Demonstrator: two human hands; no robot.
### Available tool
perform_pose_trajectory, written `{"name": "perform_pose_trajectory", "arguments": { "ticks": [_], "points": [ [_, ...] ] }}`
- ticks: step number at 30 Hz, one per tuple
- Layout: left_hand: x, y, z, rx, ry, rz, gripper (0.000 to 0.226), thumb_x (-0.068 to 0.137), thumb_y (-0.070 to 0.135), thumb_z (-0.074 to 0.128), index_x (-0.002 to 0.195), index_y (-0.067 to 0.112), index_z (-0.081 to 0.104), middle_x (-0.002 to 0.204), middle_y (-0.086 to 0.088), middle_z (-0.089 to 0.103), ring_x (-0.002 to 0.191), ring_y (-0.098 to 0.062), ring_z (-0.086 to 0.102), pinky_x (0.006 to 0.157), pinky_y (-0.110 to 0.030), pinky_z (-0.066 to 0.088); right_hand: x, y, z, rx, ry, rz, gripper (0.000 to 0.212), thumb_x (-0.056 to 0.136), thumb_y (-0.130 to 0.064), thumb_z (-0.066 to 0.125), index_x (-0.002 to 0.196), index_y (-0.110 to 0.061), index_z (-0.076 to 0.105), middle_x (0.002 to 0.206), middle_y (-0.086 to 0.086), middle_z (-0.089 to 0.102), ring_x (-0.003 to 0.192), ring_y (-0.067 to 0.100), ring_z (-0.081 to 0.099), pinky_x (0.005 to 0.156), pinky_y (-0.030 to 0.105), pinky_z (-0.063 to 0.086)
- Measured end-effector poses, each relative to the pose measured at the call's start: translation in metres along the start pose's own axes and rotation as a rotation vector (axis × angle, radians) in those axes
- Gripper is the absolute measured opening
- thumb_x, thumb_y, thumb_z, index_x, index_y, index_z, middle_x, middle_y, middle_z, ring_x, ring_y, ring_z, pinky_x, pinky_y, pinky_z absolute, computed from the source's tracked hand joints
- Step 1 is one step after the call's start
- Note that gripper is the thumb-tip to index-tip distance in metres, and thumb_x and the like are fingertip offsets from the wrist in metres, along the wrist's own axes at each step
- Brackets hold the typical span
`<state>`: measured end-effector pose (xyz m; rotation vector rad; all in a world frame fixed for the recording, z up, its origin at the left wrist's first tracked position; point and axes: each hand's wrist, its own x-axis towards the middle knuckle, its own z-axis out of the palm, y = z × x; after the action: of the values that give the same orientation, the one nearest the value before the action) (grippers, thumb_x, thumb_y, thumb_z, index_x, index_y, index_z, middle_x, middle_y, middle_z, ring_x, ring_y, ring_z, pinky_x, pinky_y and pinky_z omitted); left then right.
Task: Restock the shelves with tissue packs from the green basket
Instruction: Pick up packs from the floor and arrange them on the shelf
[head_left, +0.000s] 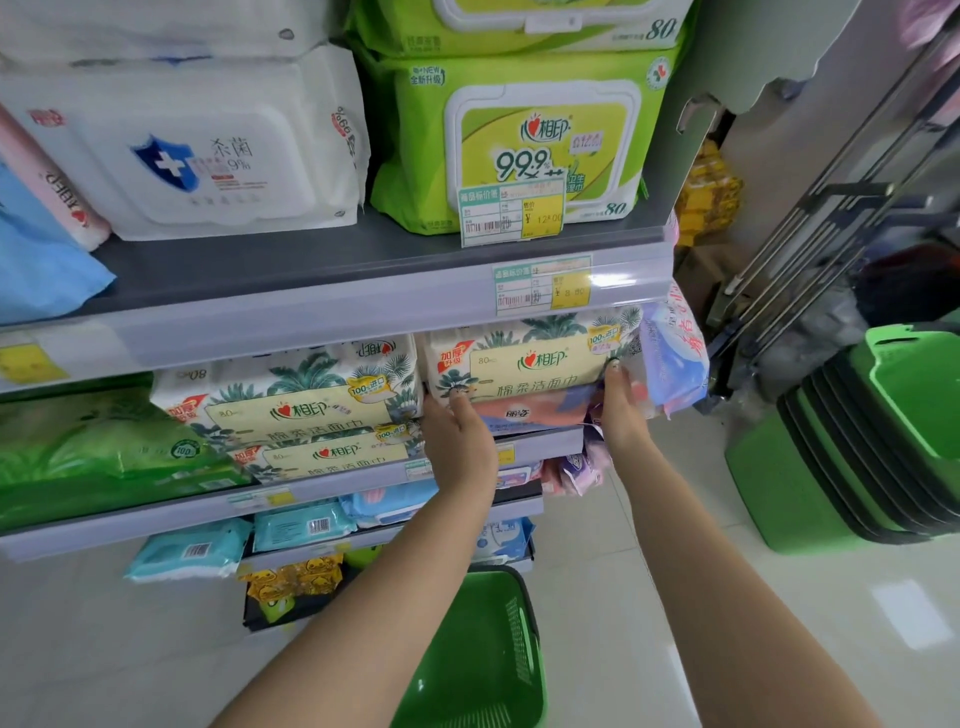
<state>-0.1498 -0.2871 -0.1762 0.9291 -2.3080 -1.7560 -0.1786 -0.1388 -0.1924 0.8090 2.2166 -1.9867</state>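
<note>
A palm-leaf tissue pack (530, 361) sits on the middle shelf (540, 441), on top of a pink pack (524, 413). My left hand (460, 434) holds its left end and my right hand (621, 410) holds its right end, fingers reaching up its sides. Two matching packs (291, 400) are stacked to the left of it. The green basket (483, 654) stands on the floor below my arms; its inside is mostly hidden by my left forearm.
White and green wipe packs (519, 140) fill the upper shelf. A purple-pink pack (672, 353) leans at the shelf's right end. Blue packs (301, 527) lie on lower shelves. A stack of green baskets (872, 447) stands right, beside a metal trolley frame (810, 218).
</note>
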Motion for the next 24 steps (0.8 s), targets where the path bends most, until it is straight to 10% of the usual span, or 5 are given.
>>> {"name": "perform_pose_trajectory", "arguments": {
  "ticks": [14,24],
  "points": [
    [-0.003,0.005,0.002,-0.126,-0.045,-0.128,0.036,0.102,0.026,0.021,0.130,0.006,0.032,0.110,-0.004,0.044,0.091,-0.016,0.039,0.079,-0.031,0.030,0.003,0.004,0.004,-0.143,-0.005,-0.032,0.054,0.099,-0.045,0.026,0.148,-0.022,0.020,0.151,0.009,0.030,0.137,0.029,0.029,0.109,0.039,0.023],
    [0.011,0.006,0.009,0.059,0.036,-0.109,0.050,0.099,0.039,0.030,0.128,0.000,0.041,0.130,-0.019,0.049,0.117,-0.033,0.047,0.084,-0.038,0.037,-0.008,-0.006,0.016,-0.200,0.080,-0.014,0.055,0.099,-0.047,0.026,0.149,-0.027,0.014,0.150,0.008,0.031,0.135,0.032,0.031,0.106,0.038,0.026]
  ]
}}
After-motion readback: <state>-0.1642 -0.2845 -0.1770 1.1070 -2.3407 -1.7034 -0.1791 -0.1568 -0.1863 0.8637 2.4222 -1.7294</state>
